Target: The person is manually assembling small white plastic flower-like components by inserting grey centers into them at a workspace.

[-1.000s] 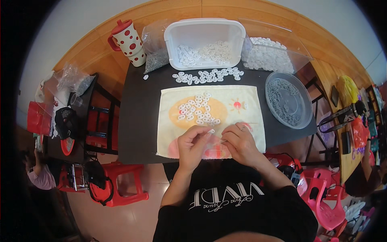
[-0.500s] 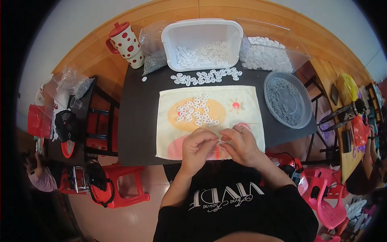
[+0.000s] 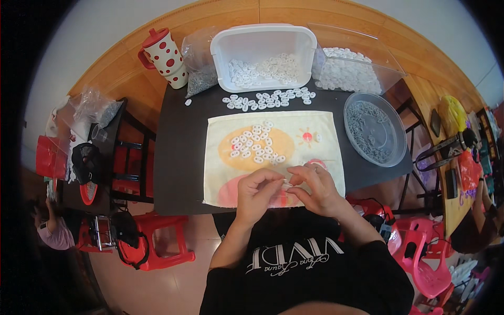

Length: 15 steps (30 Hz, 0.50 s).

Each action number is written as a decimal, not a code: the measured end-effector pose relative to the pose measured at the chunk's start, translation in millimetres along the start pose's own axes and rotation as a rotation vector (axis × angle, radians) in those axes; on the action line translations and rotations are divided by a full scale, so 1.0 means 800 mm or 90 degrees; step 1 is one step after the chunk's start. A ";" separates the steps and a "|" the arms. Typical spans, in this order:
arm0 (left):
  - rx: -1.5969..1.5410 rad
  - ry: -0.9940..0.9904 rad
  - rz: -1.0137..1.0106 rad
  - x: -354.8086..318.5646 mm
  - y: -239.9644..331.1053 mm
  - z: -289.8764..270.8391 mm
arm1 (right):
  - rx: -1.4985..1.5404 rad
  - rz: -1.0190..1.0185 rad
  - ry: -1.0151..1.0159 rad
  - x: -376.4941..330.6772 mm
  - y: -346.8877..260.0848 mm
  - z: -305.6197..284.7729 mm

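On the black rectangular table [image 3: 178, 157] lies one pale yellow cloth with orange and pink printed shapes [image 3: 320, 157], and on this cloth I count one loose cluster of small white oval plastic pieces [image 3: 255, 144], roughly twenty-five of them, though the exact number is hard to tell. At 12 o'clock from the cluster there is one row of the same white pieces [image 3: 269, 99] directly on the table, also around twenty-five, and one single white piece [image 3: 188, 102] lies alone at 10 o'clock. Behind the row stands one white rectangular plastic tub [image 3: 220, 52] with more pieces inside. At 2 o'clock is one clear plastic box [image 3: 357, 68], also filled with white pieces. One round clear plastic dish [image 3: 391, 157] with small grey parts is at 3 o'clock. One white mug with red dots and red lid [image 3: 165, 56] stands at 10 o'clock. The left hand [image 3: 255, 191] and the right hand [image 3: 319, 188] meet at 6 o'clock, over the near edge of the cloth; both have the fingers curled, pinching together one small white piece [image 3: 286, 182] between the fingertips
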State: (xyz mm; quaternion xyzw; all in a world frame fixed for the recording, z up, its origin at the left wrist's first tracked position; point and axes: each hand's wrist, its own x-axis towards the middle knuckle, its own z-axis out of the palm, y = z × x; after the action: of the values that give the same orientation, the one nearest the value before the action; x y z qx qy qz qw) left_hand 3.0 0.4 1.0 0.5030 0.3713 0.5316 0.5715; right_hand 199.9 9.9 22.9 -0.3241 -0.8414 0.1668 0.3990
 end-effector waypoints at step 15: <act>-0.099 0.074 0.037 0.004 -0.002 -0.002 | -0.091 0.074 -0.023 0.003 0.013 -0.004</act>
State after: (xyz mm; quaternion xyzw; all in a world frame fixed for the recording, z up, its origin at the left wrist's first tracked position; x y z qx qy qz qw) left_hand 2.5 3.9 -0.3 0.4363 0.3465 0.6033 0.5706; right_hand 205.7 19.2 21.1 -0.3969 -0.8380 0.1355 0.3491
